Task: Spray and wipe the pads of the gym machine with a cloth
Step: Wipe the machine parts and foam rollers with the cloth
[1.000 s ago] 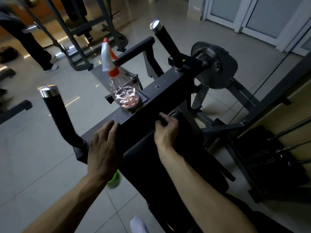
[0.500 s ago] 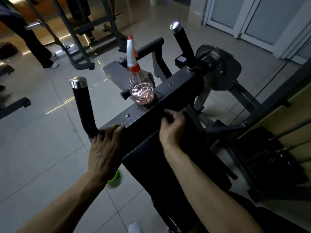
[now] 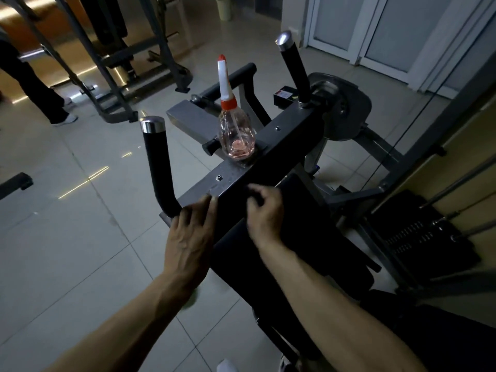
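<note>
Metal crossbar [image 3: 236,175]: spray bottle [image 3: 236,138] upright, left hand [image 3: 190,237] resting.

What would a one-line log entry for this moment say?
left hand: rests on metal bar | right hand: fingers curled at top of pad, grip unclear | spray bottle: upright on bar, untouched

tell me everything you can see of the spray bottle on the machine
The spray bottle stands upright on the grey metal crossbar of the gym machine. Its body is clear, rounded plastic with a little pinkish liquid at the bottom. An orange collar sits on the neck, topped by a tall white spray head with an orange tip. Only the crossbar touches it. The left hand and right hand are nearer the camera, apart from it.
</note>
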A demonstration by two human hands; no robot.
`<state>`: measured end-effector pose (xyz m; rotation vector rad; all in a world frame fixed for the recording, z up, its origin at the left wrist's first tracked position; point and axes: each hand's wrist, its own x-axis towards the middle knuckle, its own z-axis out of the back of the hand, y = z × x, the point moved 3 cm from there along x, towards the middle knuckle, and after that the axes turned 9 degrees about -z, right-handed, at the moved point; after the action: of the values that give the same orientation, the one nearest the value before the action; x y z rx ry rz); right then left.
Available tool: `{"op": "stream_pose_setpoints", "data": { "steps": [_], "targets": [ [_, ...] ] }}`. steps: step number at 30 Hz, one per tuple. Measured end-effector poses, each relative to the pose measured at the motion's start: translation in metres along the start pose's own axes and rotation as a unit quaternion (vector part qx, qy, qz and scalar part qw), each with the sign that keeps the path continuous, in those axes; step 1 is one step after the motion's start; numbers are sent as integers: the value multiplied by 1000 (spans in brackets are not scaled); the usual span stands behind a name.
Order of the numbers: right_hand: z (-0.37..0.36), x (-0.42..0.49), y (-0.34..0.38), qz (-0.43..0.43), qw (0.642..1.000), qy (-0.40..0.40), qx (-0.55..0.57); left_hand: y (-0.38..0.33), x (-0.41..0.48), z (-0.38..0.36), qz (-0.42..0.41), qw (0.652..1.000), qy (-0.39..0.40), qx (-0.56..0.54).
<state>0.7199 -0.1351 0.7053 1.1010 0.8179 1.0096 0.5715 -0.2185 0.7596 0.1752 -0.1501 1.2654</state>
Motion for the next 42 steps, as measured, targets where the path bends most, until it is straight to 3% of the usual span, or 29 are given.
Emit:
{"op": "stream_pose_setpoints", "data": {
  "steps": [3,5,7,9,12,15,17,19,22,26,28,32,34,42],
  "targets": [
    [7,44,4,-111,991,-68,25,4,-17,-5,-23,999,20,-16],
    [-1,24,10,-100,992,-79,9,10,-29,-3,-15,999,4,-34],
    [-16,-22,6,-65,996,-47,29,17,-41,3,15,996,-64,-53],
    [-29,-76,-6,-54,997,31,39,25,-49,8,79,985,-128,-84],
    [-27,-97,-5,-53,994,79,56,42,-56,6,257,938,-143,-181],
    [-10,-35,0,-86,990,-22,114,52,-58,-5,367,889,-78,-261],
    [7,15,-1,-137,976,-93,144,50,-50,-7,358,877,-37,-319],
    [8,33,-2,-154,973,-106,136,45,-41,-12,339,860,-25,-381],
    [-9,-3,-3,-137,978,-78,135,37,-35,-18,321,854,-53,-407],
    [-28,-82,-28,-160,980,21,118,37,-35,-24,306,864,-69,-395],
    [-24,-78,-30,-144,982,36,113,40,-36,-27,296,869,-79,-388],
    [1,13,-30,-226,954,-112,165,41,-34,-34,280,865,-88,-406],
    [4,29,-25,-245,947,-134,158,42,-34,-38,280,865,-92,-407],
    [-33,-124,-31,-299,945,23,129,41,-36,-37,261,877,-104,-389]
  ]
}}
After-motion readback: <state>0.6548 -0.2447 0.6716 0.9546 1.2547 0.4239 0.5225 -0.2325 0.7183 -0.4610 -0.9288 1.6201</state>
